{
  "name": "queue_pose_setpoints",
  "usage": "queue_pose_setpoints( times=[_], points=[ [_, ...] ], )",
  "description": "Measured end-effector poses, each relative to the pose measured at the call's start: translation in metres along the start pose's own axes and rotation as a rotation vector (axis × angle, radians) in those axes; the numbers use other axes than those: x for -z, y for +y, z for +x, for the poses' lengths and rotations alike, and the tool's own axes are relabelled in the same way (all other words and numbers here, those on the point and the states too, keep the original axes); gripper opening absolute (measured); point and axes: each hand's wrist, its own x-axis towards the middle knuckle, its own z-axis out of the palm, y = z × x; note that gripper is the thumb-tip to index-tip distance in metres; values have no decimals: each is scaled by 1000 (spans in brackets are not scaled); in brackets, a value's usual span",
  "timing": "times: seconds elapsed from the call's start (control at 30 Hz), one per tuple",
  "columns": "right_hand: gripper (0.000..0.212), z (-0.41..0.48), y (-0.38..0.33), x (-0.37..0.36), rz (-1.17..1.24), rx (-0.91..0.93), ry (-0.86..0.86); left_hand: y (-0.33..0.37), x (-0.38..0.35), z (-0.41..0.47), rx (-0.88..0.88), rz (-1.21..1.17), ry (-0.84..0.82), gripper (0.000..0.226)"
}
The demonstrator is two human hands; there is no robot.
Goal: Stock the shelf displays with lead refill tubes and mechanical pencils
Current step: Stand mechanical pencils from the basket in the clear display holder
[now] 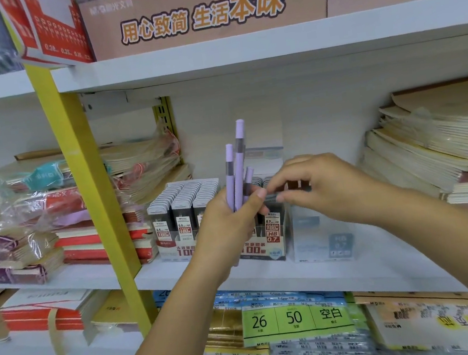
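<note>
The white shelf (355,262) carries the 0.5 lead refill box (183,210), the 0.7 box (272,231) behind my hands, and a clear display stand (323,240) just right of it. My left hand (227,225) grips a bunch of lilac mechanical pencils (236,171) upright in front of the boxes. My right hand (325,186) reaches for the shortest with thumb and forefinger; I cannot tell if it has hold. I'd best draw one pencil straight up while clamping the rest.

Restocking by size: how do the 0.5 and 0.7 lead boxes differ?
The 0.5 lead box stands left, showing three packed tube rows; the 0.7 lead box stands right of it, largely hidden behind the left hand. Labels read 0.5 versus 0.7. Both sit on one shelf.
</note>
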Motion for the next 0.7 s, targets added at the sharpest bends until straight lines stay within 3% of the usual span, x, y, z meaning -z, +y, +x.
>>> queue_pose_setpoints(
  times=[0.1, 0.2, 0.3, 0.5, 0.7],
  points=[
    [21, 3, 5, 7, -20, -51, 72, -2, 3, -1, -2, -20, -44, 11],
    [44, 5, 18, 17, 185, -152, 195, -9, 7, -5, 14, -22, -56, 14],
    [47, 9, 30, 17, 320, -216, 285, -14, 8, -7, 51, -35, -49, 12],
    [38, 8, 56, -2, 99, -312, 306, -18, 6, -11, 56, -42, -63, 10],
    [34, 10, 65, -19, 85, -317, 276, -21, 8, -11, 51, -38, -64, 12]
  ],
)
